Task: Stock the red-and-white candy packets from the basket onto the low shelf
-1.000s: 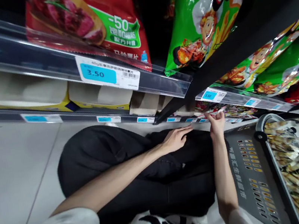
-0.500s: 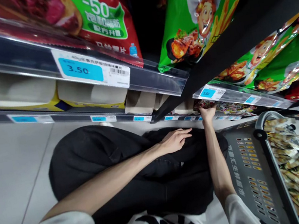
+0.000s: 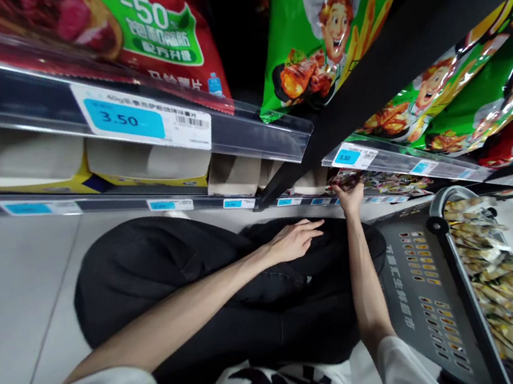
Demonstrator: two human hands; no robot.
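I crouch at a shop shelf in black trousers [image 3: 193, 286]. My left hand [image 3: 293, 241] lies open on my knee, fingers stretched out flat, holding nothing. My right hand [image 3: 350, 195] reaches into the low shelf under a blue price tag [image 3: 353, 156], its fingers closed among small snack packets [image 3: 381, 182]; what it grips is hidden. Beside my right arm stands a grey shopping basket [image 3: 423, 295] filled with several yellowish snack packets [image 3: 497, 270].
Above hang a red crisp bag [image 3: 124, 31] and green snack bags [image 3: 327, 25] behind clear shelf rails with 3.50 price tags [image 3: 142, 116]. Yellow cartons [image 3: 150, 166] sit on a lower shelf at left. Grey floor tiles [image 3: 14, 295] lie to the left.
My right hand has moved from the shelf edge deeper into the low shelf among the packets. The left hand has stayed on my knee. The view has shifted slightly left.
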